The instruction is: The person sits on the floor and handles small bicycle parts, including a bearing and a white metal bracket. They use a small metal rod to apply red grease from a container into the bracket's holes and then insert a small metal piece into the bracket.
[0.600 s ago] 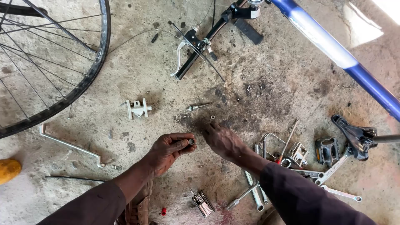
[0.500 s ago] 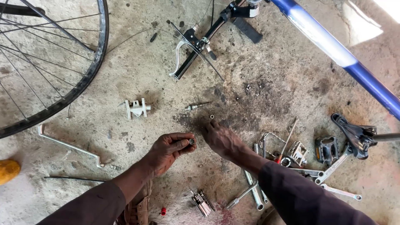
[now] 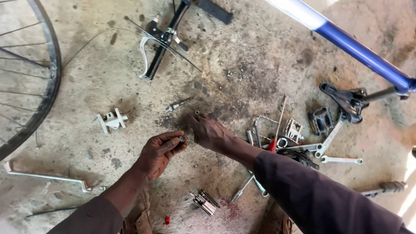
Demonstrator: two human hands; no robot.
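Near the lower middle of the frame, the left hand (image 3: 159, 151) is curled, its thumb and fingertips pinching a small metal ring-shaped part (image 3: 182, 138), perhaps a nut or bushing, held just above the stained concrete floor (image 3: 260, 52). The right hand (image 3: 212, 132) lies just beside it, palm down with fingers loosely spread toward the floor; whether they grasp anything cannot be told from this view. The ring looks hard, light and probably greasy, so it would slip easily; a fingertip pinch across its outer edge, as shown, seems the soundest hold. One more tiny ring (image 3: 197, 112) sits on the floor just above the right hand. Counting the rest: one spoked wheel (image 3: 30, 86) at the left edge, one black handlebar with brake lever (image 3: 164, 41) at top centre, one blue frame tube (image 3: 359, 52) across the upper right, two pedals (image 3: 320, 121) right of centre, one white brake piece (image 3: 110, 120) left of centre, one red-handled screwdriver (image 3: 277, 130), at least two open spanners (image 3: 340, 160) at the right, and one folding multi-tool (image 3: 204, 203) at the bottom.
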